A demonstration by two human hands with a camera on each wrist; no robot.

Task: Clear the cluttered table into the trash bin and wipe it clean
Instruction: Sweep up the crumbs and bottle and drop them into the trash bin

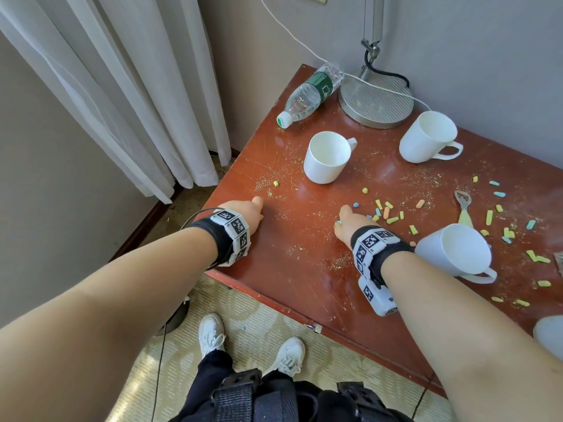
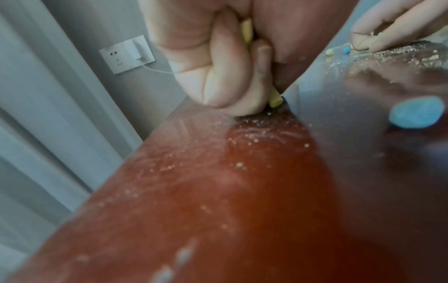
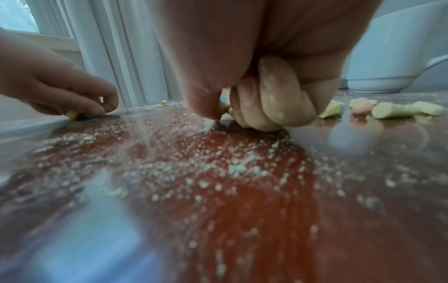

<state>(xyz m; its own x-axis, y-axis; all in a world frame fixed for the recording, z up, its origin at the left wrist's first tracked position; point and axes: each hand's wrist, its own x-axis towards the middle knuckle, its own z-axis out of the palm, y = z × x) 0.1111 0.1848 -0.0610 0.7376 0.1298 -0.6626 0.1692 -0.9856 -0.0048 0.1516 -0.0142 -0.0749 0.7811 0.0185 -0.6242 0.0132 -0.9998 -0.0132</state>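
Red-brown lacquered wood, the table (image 1: 304, 269) carries most of its clutter, so the clearing looks barely begun and no wiping has started; neither a trash bin nor a cloth shows in any view. The left hand (image 1: 243, 210), at the table's 8 o'clock, has its fingers curled round a yellow candy piece (image 2: 276, 99), knuckles down on the wood. The right hand (image 1: 347, 223), near 6 o'clock, is also closed, pinching small pastel bits against the surface; exactly which piece it holds is hard to tell. Just beyond it, toward 4 o'clock, lies the main scatter of candy pieces (image 1: 387, 213) in yellow, blue and orange, spreading on to the 3 o'clock edge around a bottle opener (image 1: 463, 208). Fine crumbs (image 3: 218, 168) dust the whole top. Three white mugs stand or lie about: one upright mug (image 1: 327, 158) at centre, a tipped mug (image 1: 426, 138) at 1 o'clock, another tipped mug (image 1: 454, 251) at 4 o'clock. A plastic bottle (image 1: 307, 95) lies on its side at 11 o'clock beside the lamp base (image 1: 376, 102).
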